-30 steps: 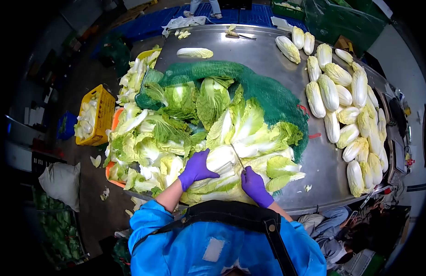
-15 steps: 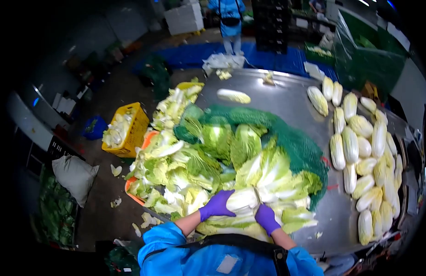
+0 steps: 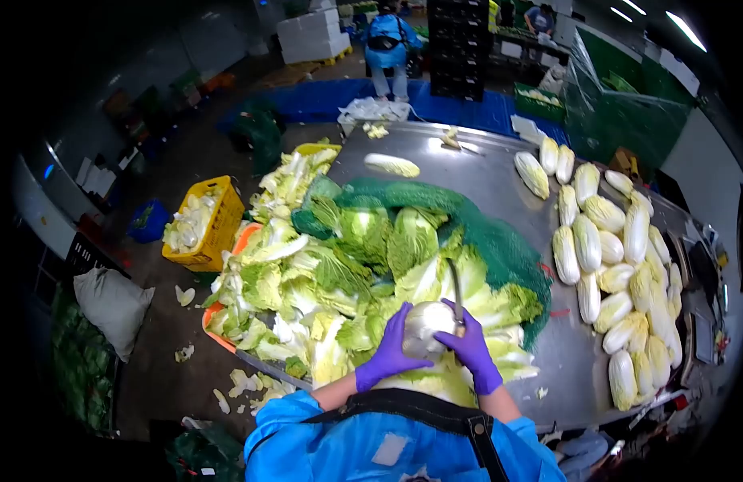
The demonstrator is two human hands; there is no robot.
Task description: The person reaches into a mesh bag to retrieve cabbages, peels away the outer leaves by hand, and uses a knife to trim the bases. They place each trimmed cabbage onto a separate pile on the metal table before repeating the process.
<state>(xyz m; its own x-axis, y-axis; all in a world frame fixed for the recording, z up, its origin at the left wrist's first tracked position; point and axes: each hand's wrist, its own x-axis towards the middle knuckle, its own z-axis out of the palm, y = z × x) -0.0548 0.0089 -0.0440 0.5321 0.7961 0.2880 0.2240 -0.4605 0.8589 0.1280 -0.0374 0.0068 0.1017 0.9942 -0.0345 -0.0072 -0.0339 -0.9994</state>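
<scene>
At the near edge of the steel table (image 3: 476,173), leaves overhang the left side. Bare steel only at the far end and in a strip between the green net (image 3: 504,241) and the row of trimmed cabbages (image 3: 612,265) on the right.

Yellow crate (image 3: 219,229) on the floor to the left holds pale cabbage scraps. An orange tub (image 3: 214,336) sits under the leaf pile (image 3: 299,273), contents mostly hidden.

Left hand (image 3: 390,349) is cupped around the cabbage (image 3: 426,325), fingers wrapped and lifting it off the pile. Right hand (image 3: 473,350) is closed on the knife (image 3: 454,287), blade pointing away, pressed against the cabbage's right side.
</scene>
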